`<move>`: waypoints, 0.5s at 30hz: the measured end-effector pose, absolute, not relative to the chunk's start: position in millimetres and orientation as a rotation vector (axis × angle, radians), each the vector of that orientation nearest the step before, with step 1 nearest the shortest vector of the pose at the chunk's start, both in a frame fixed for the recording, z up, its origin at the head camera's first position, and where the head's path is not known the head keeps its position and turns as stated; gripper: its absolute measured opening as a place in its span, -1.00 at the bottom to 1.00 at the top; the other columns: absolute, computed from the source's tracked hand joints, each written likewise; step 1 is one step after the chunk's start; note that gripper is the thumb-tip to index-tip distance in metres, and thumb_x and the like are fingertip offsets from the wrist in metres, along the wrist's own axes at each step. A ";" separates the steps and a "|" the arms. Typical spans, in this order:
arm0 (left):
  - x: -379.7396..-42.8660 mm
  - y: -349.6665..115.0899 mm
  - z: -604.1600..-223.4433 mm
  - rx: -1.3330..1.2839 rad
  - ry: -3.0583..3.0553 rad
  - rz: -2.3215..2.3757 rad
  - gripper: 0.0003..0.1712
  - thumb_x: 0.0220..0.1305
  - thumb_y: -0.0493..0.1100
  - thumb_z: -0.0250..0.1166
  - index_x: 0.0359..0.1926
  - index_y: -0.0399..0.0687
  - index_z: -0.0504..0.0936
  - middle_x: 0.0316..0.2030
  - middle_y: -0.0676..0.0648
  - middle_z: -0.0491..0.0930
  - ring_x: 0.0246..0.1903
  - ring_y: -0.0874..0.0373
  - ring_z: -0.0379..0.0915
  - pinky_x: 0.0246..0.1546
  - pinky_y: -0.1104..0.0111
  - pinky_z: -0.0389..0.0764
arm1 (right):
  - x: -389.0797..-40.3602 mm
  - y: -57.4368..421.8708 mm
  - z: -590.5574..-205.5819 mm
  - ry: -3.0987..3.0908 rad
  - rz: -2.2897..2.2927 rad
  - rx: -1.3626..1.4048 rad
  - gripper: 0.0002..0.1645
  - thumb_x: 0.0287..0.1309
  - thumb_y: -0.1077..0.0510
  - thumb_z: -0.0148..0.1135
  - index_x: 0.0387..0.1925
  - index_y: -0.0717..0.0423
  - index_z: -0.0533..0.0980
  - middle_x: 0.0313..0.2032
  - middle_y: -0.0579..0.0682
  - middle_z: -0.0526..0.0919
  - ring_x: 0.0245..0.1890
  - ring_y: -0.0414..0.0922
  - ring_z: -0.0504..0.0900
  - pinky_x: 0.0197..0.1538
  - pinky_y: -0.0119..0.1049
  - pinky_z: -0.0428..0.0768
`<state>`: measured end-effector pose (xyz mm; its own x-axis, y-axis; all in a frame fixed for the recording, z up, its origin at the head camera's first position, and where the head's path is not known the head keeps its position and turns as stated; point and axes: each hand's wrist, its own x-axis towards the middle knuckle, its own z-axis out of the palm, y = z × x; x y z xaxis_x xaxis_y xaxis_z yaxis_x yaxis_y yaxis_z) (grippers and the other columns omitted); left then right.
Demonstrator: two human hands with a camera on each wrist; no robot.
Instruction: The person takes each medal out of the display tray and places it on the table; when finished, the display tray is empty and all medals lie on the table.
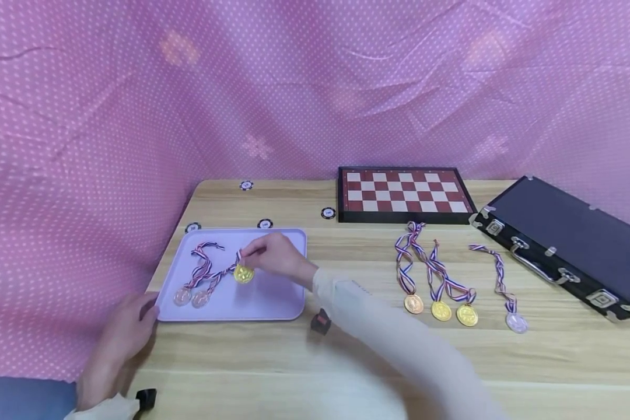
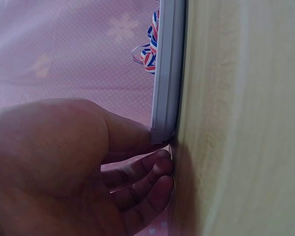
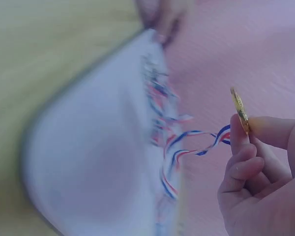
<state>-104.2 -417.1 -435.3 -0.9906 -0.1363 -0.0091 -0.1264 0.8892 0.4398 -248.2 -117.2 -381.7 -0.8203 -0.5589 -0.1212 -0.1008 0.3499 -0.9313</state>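
My right hand (image 1: 277, 254) pinches a gold medal (image 1: 244, 274) between thumb and fingertips, raised over the lilac tray (image 1: 273, 304). In the right wrist view the medal (image 3: 240, 112) is edge-on, its striped ribbon (image 3: 191, 140) trailing toward the tray. Two silver medals, a left one (image 1: 182, 296) and a right one (image 1: 200, 299), lie inside the tray, ribbons stretching toward the back. My left hand (image 1: 128, 328) grips the tray's near left corner. In the left wrist view its thumb (image 2: 130, 132) presses at the rim, the other fingers curled low by the tabletop.
Right of the tray lie a bronze medal (image 1: 413, 304), two gold medals (image 1: 441, 311) and a silver medal (image 1: 517, 322), all with ribbons. Behind them sits a checkered board (image 1: 404, 191); a black case (image 1: 572, 239) stands far right. Several poker chips (image 1: 328, 213) lie behind the tray.
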 end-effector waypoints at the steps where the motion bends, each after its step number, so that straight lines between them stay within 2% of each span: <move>1: -104.4 -417.5 -435.3 0.207 -3.029 -0.703 -0.56 0.37 -0.31 0.05 0.21 -0.44 0.42 0.11 -0.54 0.39 0.08 -0.46 0.31 0.07 -0.33 0.31 | -250.4 -112.4 -373.3 2.173 -1.488 -0.556 -0.83 0.04 0.14 0.44 -0.25 -0.04 0.71 -0.26 -0.15 0.77 -0.31 -0.28 0.64 -0.17 -0.45 0.63; 8: -105.6 -419.4 -435.8 0.215 -3.041 -0.699 -0.55 0.38 -0.29 0.04 0.22 -0.44 0.41 0.11 -0.56 0.38 0.08 -0.48 0.31 0.07 -0.34 0.31 | -278.4 -70.7 -323.7 2.176 -1.516 -0.547 -0.82 0.14 0.10 0.36 -0.18 -0.06 0.68 -0.19 -0.14 0.74 -0.18 -0.18 0.69 0.00 -0.34 0.67; 12: -104.9 -419.4 -436.2 0.195 -3.033 -0.703 -0.56 0.37 -0.31 0.04 0.21 -0.45 0.41 0.11 -0.56 0.39 0.08 -0.48 0.31 0.07 -0.34 0.31 | -298.6 -31.9 -297.3 2.259 -1.565 -0.526 -0.81 0.14 0.14 0.36 -0.17 0.01 0.68 -0.19 -0.05 0.76 -0.20 -0.15 0.71 -0.08 -0.37 0.71; 15: -104.2 -420.2 -435.4 0.194 -3.036 -0.720 -0.55 0.38 -0.30 0.03 0.22 -0.47 0.40 0.12 -0.58 0.37 0.09 -0.50 0.29 0.09 -0.36 0.29 | -307.6 2.7 -279.8 2.438 -1.550 -0.501 -0.79 0.13 0.13 0.37 -0.16 0.02 0.68 -0.19 -0.02 0.77 -0.26 -0.17 0.70 -0.20 -0.43 0.68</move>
